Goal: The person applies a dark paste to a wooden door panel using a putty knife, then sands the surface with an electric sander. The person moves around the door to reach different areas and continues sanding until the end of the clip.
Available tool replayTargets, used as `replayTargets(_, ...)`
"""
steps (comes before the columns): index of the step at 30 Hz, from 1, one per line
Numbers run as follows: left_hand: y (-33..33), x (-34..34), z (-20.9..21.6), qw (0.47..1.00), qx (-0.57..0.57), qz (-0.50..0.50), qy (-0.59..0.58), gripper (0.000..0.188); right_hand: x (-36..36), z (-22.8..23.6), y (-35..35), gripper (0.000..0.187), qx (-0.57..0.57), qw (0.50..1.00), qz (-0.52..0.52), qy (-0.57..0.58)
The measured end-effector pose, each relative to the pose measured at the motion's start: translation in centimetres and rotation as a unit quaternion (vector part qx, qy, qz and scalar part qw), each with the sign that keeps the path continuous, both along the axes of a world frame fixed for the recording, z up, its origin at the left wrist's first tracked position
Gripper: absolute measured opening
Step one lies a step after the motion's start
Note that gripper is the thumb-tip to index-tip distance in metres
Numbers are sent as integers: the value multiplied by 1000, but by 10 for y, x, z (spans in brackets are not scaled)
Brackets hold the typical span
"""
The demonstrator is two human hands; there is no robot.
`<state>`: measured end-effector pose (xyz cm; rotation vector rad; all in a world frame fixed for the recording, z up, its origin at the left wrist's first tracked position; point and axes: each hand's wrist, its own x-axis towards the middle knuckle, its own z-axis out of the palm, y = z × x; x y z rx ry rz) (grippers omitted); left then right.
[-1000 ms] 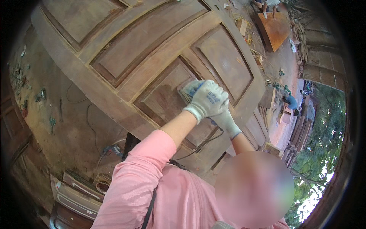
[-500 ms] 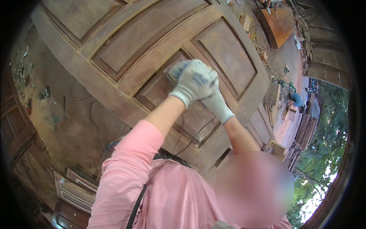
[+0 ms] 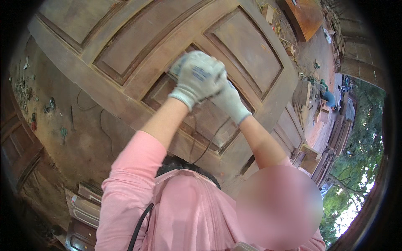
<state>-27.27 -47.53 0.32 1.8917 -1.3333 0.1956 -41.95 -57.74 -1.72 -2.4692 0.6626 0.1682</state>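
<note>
A large panelled wooden door (image 3: 247, 50) lies flat in front of me. Both my hands wear light grey work gloves and are stacked on one of its recessed panels. My left hand (image 3: 197, 77) lies on top, closed over a small hand-held power tool (image 3: 176, 67), of which only a pale edge shows. My right hand (image 3: 231, 102) sits just behind and under it, gripping the same tool. A thin black cable (image 3: 209, 142) trails from beneath the hands across the panel toward my body. My sleeves are pink.
Dirt floor (image 3: 75, 125) with scattered small tools lies to the left, beside dark carved wood pieces (image 3: 19, 146). Stacked planks (image 3: 331, 138) and a crouching person in blue (image 3: 328, 98) are at the right. An orange-brown board (image 3: 305, 16) lies at the top.
Both hands, with the tool, have slid up and to the left along the door panel; my arms are stretched further out.
</note>
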Motion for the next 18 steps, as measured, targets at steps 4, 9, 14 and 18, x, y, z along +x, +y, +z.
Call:
replayTargets(4, 5, -1, -1, 999, -24, 36, -30, 14, 18, 6, -2, 49, -6, 997, 43, 70)
replayTargets(9, 3, -69, 1, 1000, -1, 25, -13, 15, -58, 20, 2, 49, 23, 999, 7, 34)
replayTargets(14, -21, -177, 2, 998, -27, -52, 31, 16, -201, -23, -17, 68, -49, 993, -2, 107)
replayTargets(18, -14, -194, -12, 996, -64, -49, 44, 19, -197, -2, -3, 72, -51, 981, 33, 187)
